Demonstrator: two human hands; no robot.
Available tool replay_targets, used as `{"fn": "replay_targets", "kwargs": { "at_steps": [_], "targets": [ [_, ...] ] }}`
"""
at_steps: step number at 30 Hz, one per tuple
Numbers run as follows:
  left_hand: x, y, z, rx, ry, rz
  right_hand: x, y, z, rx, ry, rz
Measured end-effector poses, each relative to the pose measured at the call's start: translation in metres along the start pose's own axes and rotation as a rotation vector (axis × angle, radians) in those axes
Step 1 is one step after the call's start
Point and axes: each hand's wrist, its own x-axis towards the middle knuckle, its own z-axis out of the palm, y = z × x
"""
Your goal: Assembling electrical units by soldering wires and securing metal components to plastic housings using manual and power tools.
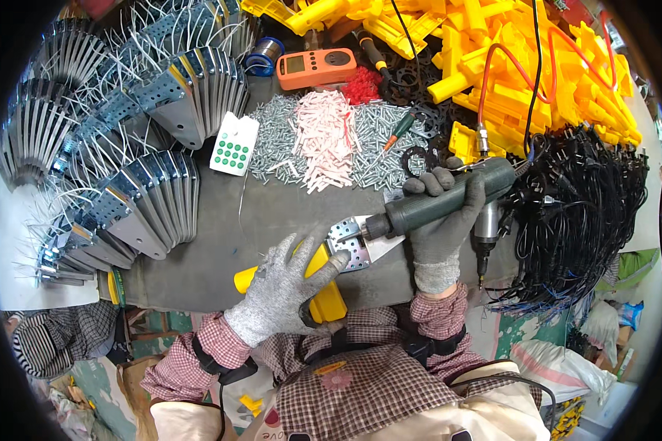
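My left hand (pixel 279 287), in a grey knit glove, is wrapped over a yellow plastic housing (pixel 329 300) near the table's front edge. Its thumb and fingers reach a perforated metal plate (pixel 351 248) on the housing's far side. A pale flat piece (pixel 384 239) shows beside that plate. Across my right hand (pixel 446 228), gloved too, lies a dark green power screwdriver (pixel 449 200), its fingers closed round the body. The screwdriver's tip points left, over the plate; whether it touches a screw is too small to tell.
Stacked metal brackets (pixel 136 213) with white wires fill the left. Screws (pixel 279 132), pale plugs (pixel 325 140), a green-dotted white card (pixel 234 145) and an orange meter (pixel 316 68) lie beyond. Yellow housings (pixel 522 81) pile up far right, above black cables (pixel 581 213). A silver air screwdriver (pixel 485 228) hangs on a red hose.
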Motion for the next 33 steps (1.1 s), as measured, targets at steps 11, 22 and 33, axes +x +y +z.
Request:
{"fn": "replay_targets", "kwargs": {
  "at_steps": [11, 22, 33],
  "targets": [
    [0.004, 0.001, -0.003, 0.032, -0.030, 0.002, 0.001, 0.007, 0.015, -0.081, 0.148, -0.047],
    [0.003, 0.001, 0.002, 0.032, 0.017, 0.014, 0.001, 0.015, 0.010, -0.132, 0.259, -0.017],
    [0.011, 0.002, -0.009, -0.019, -0.062, -0.051, -0.001, 0.006, 0.018, -0.083, 0.197, -0.051]
  ]
}}
